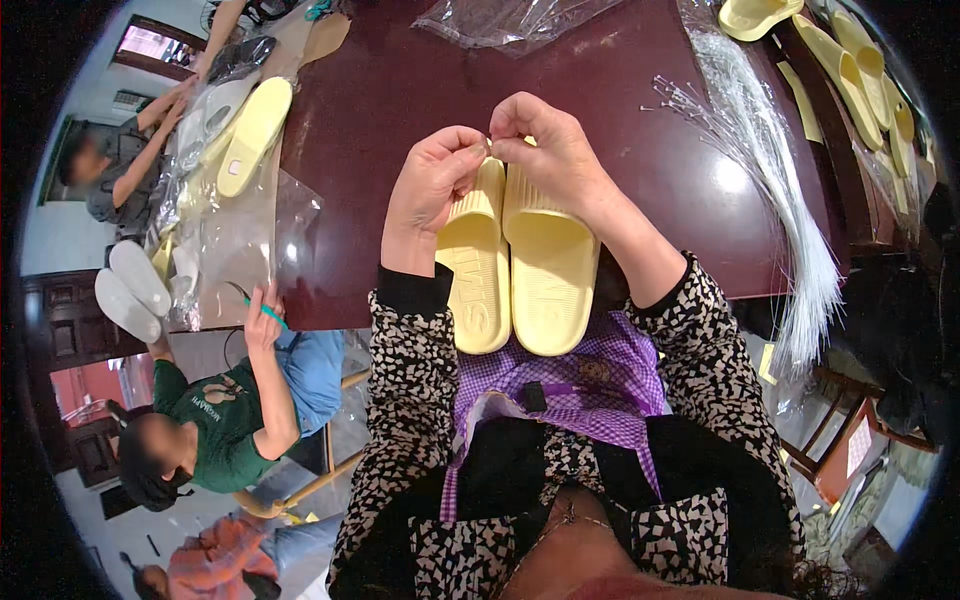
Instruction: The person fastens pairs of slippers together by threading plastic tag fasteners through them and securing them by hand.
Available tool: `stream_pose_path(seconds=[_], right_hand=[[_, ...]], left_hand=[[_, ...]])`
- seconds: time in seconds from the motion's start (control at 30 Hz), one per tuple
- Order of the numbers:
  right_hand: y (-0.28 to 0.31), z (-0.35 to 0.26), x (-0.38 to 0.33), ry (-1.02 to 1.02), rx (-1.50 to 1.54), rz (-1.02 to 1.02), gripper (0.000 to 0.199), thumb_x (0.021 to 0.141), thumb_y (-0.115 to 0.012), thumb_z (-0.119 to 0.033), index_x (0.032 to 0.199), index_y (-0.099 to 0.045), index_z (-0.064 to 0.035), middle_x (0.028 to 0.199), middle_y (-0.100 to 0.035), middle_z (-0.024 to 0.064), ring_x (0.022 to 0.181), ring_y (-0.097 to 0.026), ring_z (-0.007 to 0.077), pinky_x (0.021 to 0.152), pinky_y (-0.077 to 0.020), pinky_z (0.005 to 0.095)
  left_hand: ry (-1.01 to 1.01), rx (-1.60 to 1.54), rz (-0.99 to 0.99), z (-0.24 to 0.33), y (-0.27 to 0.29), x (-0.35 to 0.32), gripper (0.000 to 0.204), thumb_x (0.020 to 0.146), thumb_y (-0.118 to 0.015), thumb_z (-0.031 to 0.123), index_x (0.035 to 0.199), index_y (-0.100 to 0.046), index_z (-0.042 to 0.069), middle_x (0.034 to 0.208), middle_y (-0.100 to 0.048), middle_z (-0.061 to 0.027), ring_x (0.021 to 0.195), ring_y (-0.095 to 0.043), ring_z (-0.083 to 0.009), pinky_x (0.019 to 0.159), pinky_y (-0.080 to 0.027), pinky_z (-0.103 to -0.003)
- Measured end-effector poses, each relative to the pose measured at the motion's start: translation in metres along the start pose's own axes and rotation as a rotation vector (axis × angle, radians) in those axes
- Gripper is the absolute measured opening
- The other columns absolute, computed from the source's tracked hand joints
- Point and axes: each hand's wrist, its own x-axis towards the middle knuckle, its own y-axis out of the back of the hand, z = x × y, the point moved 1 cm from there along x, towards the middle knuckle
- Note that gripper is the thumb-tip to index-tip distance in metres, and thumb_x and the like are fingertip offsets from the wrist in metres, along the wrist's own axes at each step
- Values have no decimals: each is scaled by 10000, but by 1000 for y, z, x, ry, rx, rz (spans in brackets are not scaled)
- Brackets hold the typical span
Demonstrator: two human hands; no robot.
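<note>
Two pale yellow slippers [515,262] lie side by side at the centre of the frame, held at their far ends by both our hands.

Our left hand [432,190] curls over the left slipper's far end, and our right hand [552,150] over the right one's; the fingers [478,148] of both are pressed together, thumbs and forefingers meeting in a pinch on something too small for us to make out. The pair rests half on the dark red worktop [400,90], half over our lap. At the right lies one bundle of thin clear plastic strands [790,200]. At upper left we count one more yellow slipper [255,135], and two white soles [130,290] at the left edge.
</note>
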Motion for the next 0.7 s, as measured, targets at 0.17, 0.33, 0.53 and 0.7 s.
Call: stream_pose_path(seconds=[0.17, 0.33, 0.53, 0.7], right_hand=[[3, 3, 3, -50, 10, -23, 134, 787, -622, 28, 884, -541, -16, 798, -584, 14, 791, -562, 94, 729, -470, 245], [4, 2, 10, -98, -44, 45, 141, 799, -631, 5, 931, -586, -14, 824, -607, 16, 779, -569, 91, 719, -473, 240], [25, 18, 10, 29, -35, 210, 131, 834, -616, -35, 959, -605, 2, 838, -618, 21, 778, -575, 88, 704, -472, 230], [26, -24, -27, -15, -103, 171, 129, 859, -582, -54, 958, -610, 23, 811, -614, 28, 766, -574, 84, 676, -467, 217]], left_hand=[[3, 45, 31, 5, -12, -3, 55, 872, -579, 43, 915, -603, 18, 651, -509, 49, 517, -400, -8, 467, -307, -154], [-56, -6, 100, 0, -10, 2, 40, 879, -571, 53, 889, -596, 24, 635, -504, 41, 508, -423, -28, 462, -332, -168], [-57, -86, 145, -1, -6, 5, 57, 889, -557, 66, 858, -584, 27, 619, -495, 20, 498, -436, -55, 460, -357, -188], [-42, -131, 159, -2, 1, 7, 66, 893, -551, 70, 852, -579, 26, 612, -495, 4, 491, -441, -77, 461, -375, -206]])
